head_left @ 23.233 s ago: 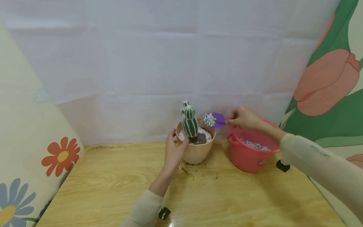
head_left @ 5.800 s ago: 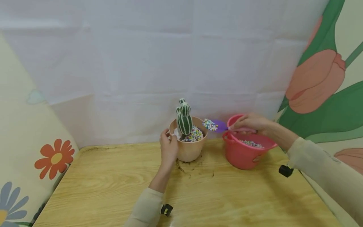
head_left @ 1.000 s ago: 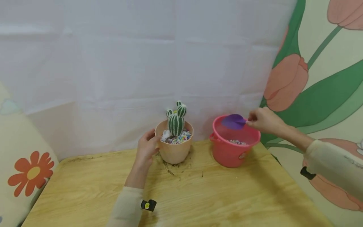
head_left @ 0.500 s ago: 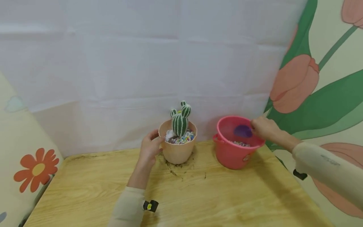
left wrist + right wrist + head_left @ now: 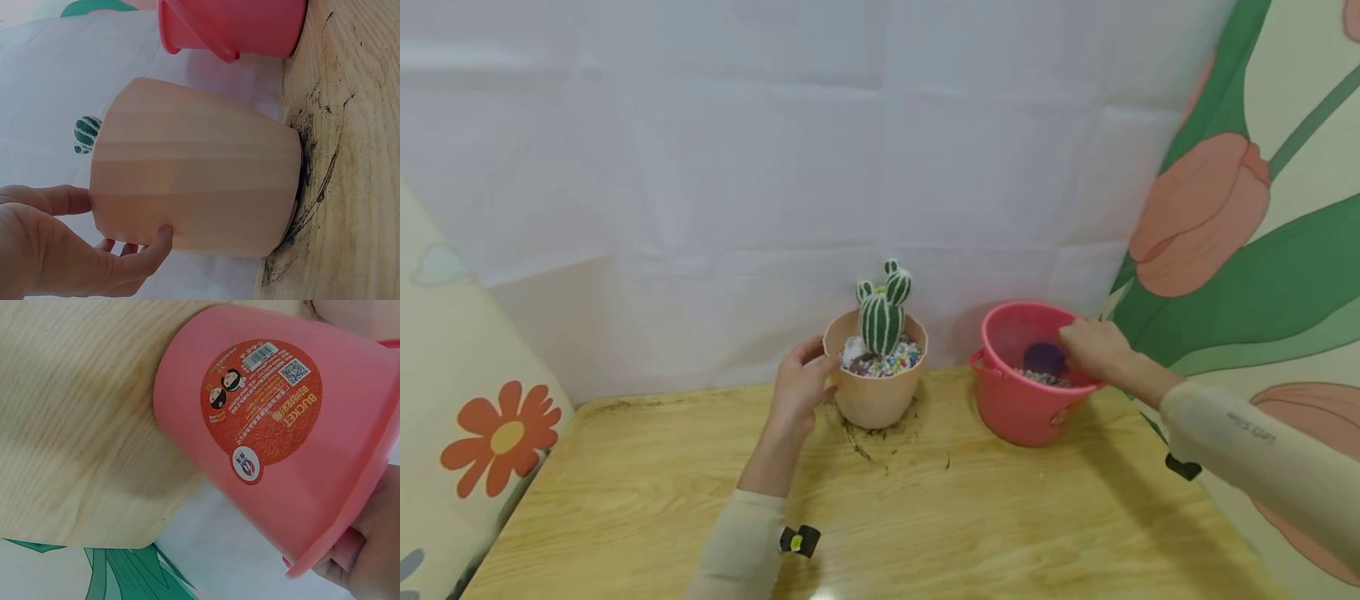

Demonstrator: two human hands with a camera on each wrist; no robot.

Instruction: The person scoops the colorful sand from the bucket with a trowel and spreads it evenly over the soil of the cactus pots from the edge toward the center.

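A peach flowerpot (image 5: 877, 402) holds a striped green cactus (image 5: 882, 323) with soil, white material and multicoloured beads (image 5: 902, 358) round its base. My left hand (image 5: 797, 383) holds the pot's left side, thumb near the rim; in the left wrist view its fingers (image 5: 156, 250) bend against the wall. At the right, my right hand (image 5: 1097, 348) grips a small shovel at the pink bucket's (image 5: 1018, 414) rim. The shovel's purple blade (image 5: 1043, 357) dips down to the beads inside. In the right wrist view the bucket wall hides the blade, and the shovel's pinkish handle (image 5: 347, 549) shows in the fist.
Pot and bucket stand apart on a wood-grain table (image 5: 647, 492), close to a white cloth backdrop (image 5: 737, 183). Dark soil crumbs (image 5: 859, 446) lie by the pot's foot. Floral panels flank the table on both sides.
The shovel, held over the bucket a second ago, has gone down into it. Compared with the oldest frame, beads now cover much of the pot's soil, and the cactus faces differently. The left hand stays on the pot.
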